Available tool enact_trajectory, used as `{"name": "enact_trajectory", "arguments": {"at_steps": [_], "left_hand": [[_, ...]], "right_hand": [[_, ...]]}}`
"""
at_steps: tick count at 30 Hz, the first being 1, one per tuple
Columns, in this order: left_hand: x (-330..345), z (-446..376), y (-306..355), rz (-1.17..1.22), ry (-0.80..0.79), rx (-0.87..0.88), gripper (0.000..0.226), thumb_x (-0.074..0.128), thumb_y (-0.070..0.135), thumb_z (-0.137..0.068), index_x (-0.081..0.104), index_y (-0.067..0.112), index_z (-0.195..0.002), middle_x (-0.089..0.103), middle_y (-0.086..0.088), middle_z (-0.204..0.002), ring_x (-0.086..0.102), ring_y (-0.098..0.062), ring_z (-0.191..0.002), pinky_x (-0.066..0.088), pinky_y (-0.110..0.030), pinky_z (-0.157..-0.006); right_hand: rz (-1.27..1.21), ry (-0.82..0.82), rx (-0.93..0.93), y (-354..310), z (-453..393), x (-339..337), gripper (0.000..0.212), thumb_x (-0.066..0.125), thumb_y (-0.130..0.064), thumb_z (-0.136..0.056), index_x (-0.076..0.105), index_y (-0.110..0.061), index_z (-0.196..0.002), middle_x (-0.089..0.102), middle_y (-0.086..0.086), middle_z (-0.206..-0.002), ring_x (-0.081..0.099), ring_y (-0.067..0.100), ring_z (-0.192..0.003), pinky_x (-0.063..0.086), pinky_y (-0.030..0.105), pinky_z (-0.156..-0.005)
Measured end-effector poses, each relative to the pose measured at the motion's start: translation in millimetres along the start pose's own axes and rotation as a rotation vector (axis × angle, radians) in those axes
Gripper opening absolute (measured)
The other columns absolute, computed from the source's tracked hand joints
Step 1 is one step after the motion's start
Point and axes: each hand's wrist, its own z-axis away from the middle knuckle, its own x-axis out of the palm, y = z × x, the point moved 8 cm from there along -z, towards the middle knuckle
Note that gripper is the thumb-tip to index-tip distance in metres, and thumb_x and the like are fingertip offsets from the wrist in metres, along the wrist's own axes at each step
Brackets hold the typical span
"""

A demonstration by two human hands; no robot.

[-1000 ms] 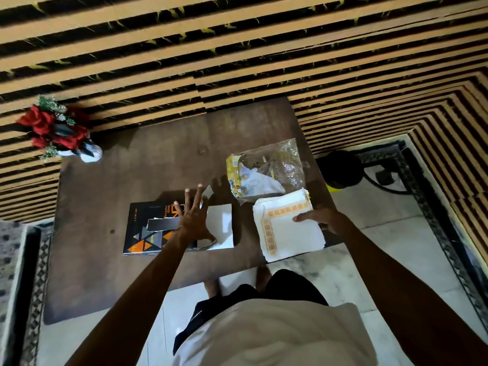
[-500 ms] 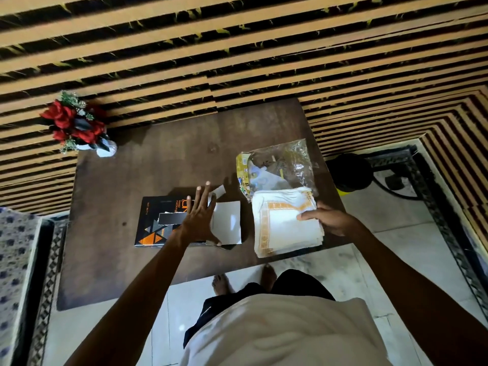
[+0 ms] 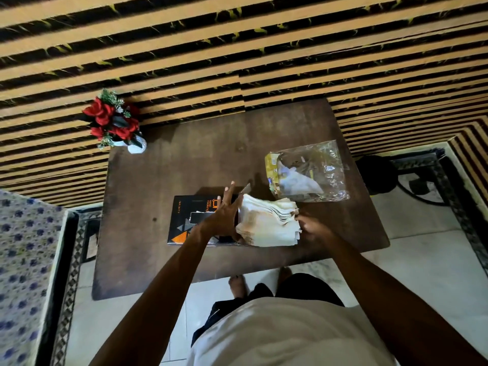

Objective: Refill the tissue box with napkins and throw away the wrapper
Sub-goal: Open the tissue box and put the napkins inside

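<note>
Head view, looking down: stack of napkins [image 3: 269,224] clamped from the right by right hand [image 3: 313,229], fingers curled on its right edge, tilted up on that side and leaning left against the open end of the tissue box [image 3: 194,220]. Left hand [image 3: 224,215] spread flat, fingers apart, pressed against the stack's left edge and resting over the box, gripping nothing as far as can be told.

Likely trouble: loosely fanned right-hand edges, so sheets liable to slide apart or spill onto the table [image 3: 158,260] if pushed too fast. Box opening hidden under hand and stack; cannot tell whether wide enough, so possible crumpling or jamming at the mouth. Box light and only steadied by a flat palm, hence apt to skid left under the push. Stack also close to the near edge of the table, with a drop to the floor possible.

Napkins: white, soft, thin, many layers, an orange-brown printed border showing on the left side, corners uneven. Box: flat, black with orange triangles and lettering. Wrapper [image 3: 307,173]: clear crinkled plastic with a yellow printed end, lying just beyond the stack, on the far right, not yet thrown away.
</note>
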Motion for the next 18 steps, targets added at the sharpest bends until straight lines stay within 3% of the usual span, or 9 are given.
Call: {"name": "enact_trajectory", "arguments": {"at_steps": [2, 5, 7, 9, 11, 12, 15, 18], "left_hand": [[-2, -1, -1, 0.052, -0.022, 0.024, 0.142, 0.093, 0.033, -0.05, -0.006, 0.023, -0.152, -0.027, -0.021, -0.156, -0.018, -0.047, -0.143, -0.005, -0.064, -0.116], [-8, 1, -8, 0.168, -0.026, 0.016, 0.129, 0.091, 0.025, -0.056, 0.006, 0.018, -0.153, -0.026, -0.014, -0.158, -0.01, -0.038, -0.147, 0.006, -0.052, -0.121], [-17, 6, -13, 0.301, 0.041, 0.004, 0.112, 0.089, 0.02, -0.061, 0.023, 0.016, -0.15, -0.011, -0.013, -0.16, 0.008, -0.033, -0.148, 0.025, -0.039, -0.118], [-27, 15, -20, 0.397, 0.198, -0.012, 0.082, 0.084, 0.013, -0.067, 0.044, 0.013, -0.139, 0.016, -0.017, -0.154, 0.027, -0.034, -0.142, 0.028, -0.029, -0.114], [-26, 24, -28, 0.37, 0.336, -0.022, 0.063, 0.079, 0.012, -0.07, 0.055, 0.014, -0.129, 0.03, -0.017, -0.147, 0.033, -0.036, -0.139, 0.027, -0.043, -0.118], [-19, 27, -30, 0.315, 0.342, -0.022, 0.065, 0.08, 0.017, -0.07, 0.055, 0.016, -0.13, 0.029, -0.017, -0.15, 0.028, -0.037, -0.142, 0.025, -0.052, -0.118], [6, 34, -37, 0.226, 0.281, -0.018, 0.078, 0.078, 0.035, -0.073, 0.044, 0.021, -0.142, 0.013, -0.015, -0.16, 0.007, -0.037, -0.149, 0.007, -0.058, -0.118], [-7, 45, -37, 0.423, 0.431, 0.031, 0.049, 0.063, 0.035, -0.086, 0.054, 0.024, -0.133, 0.022, -0.01, -0.156, 0.021, -0.029, -0.146, 0.022, -0.051, -0.118]], "right_hand": [[0.065, -0.016, -0.002, 31, -44, -15, 0.036, 0.064, -0.034, -0.073, 0.065, -0.028, -0.109, 0.054, 0.014, -0.14, 0.055, 0.034, -0.125, 0.043, 0.053, -0.107], [0.083, 0.059, 0.002, 2, -14, -6, 0.042, 0.055, -0.023, -0.087, 0.056, -0.013, -0.128, 0.055, 0.013, -0.136, 0.053, 0.035, -0.125, 0.042, 0.052, -0.108], [0.06, 0.059, -0.015, -17, -2, 4, 0.043, 0.049, -0.016, -0.091, 0.05, -0.008, -0.134, 0.056, 0.011, -0.131, 0.054, 0.032, -0.123, 0.042, 0.05, -0.109], [0.055, 0.056, -0.041, -29, -6, 9, 0.041, 0.046, -0.008, -0.094, 0.05, -0.007, -0.134, 0.055, 0.012, -0.134, 0.057, 0.028, -0.113, 0.044, 0.047, -0.107], [0.063, 0.08, -0.036, -31, -20, 9, 0.037, 0.043, 0.001, -0.095, 0.054, -0.002, -0.129, 0.054, 0.023, -0.137, 0.058, 0.028, -0.1, 0.046, 0.05, -0.099], [0.059, 0.081, -0.027, -29, -28, 9, 0.035, 0.043, 0.003, -0.094, 0.055, -0.002, -0.127, 0.054, 0.027, -0.135, 0.059, 0.03, -0.1, 0.045, 0.055, -0.1], [0.046, 0.022, -0.012, -24, -41, 13, 0.031, 0.048, -0.007, -0.095, 0.059, -0.009, -0.123, 0.059, 0.022, -0.131, 0.058, 0.038, -0.119, 0.041, 0.061, -0.104], [0.001, -0.008, -0.024, -37, -17, 27, 0.022, 0.045, -0.009, -0.098, 0.06, -0.009, -0.115, 0.063, 0.01, -0.121, 0.064, 0.023, -0.099, 0.054, 0.038, -0.088]]}}
